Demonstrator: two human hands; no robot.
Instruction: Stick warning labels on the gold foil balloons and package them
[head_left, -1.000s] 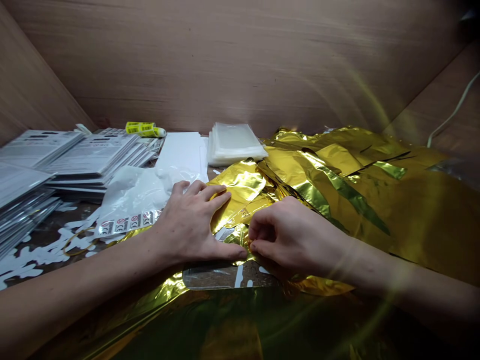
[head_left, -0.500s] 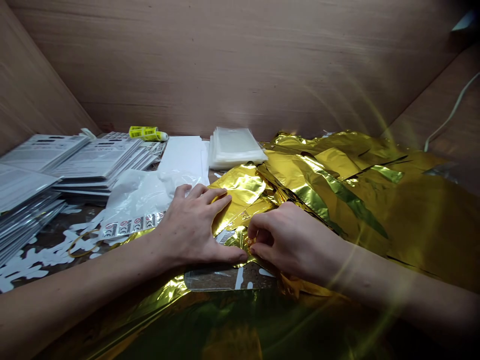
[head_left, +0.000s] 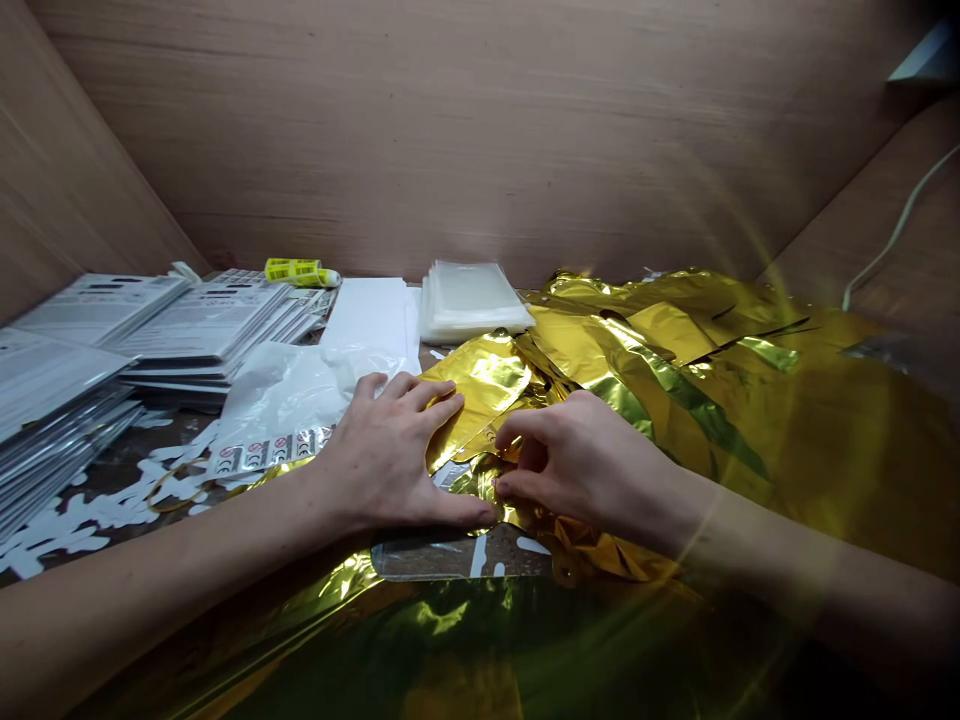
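Observation:
My left hand (head_left: 394, 450) lies spread and open, palm down on crumpled gold foil, its thumb stretched toward the right hand. My right hand (head_left: 577, 460) is at the edge of the gold foil (head_left: 487, 385), which looks like a flat foil balloon. Its thumb and forefinger are bent toward each other with a gap between the tips, the thumb touching the foil. The other right fingers are mostly hidden. Below both hands a clear plastic edge (head_left: 427, 560) shows over the dark tabletop, and a larger gold sheet (head_left: 360, 650) covers the front.
Stacks of printed white packets (head_left: 202, 315) stand at the left. White paper scraps (head_left: 97, 510) lie in front of them, beside a clear bag (head_left: 292, 385). Farther back are a yellow label roll (head_left: 292, 271), white cards (head_left: 367, 315) and clear sleeves (head_left: 472, 300). More gold foil (head_left: 690, 380) heaps at the right.
My right thumb and forefinger have parted from a closer pinch at the foil, the forefinger rising a little. My left hand stays on the foil. The view has shifted slightly.

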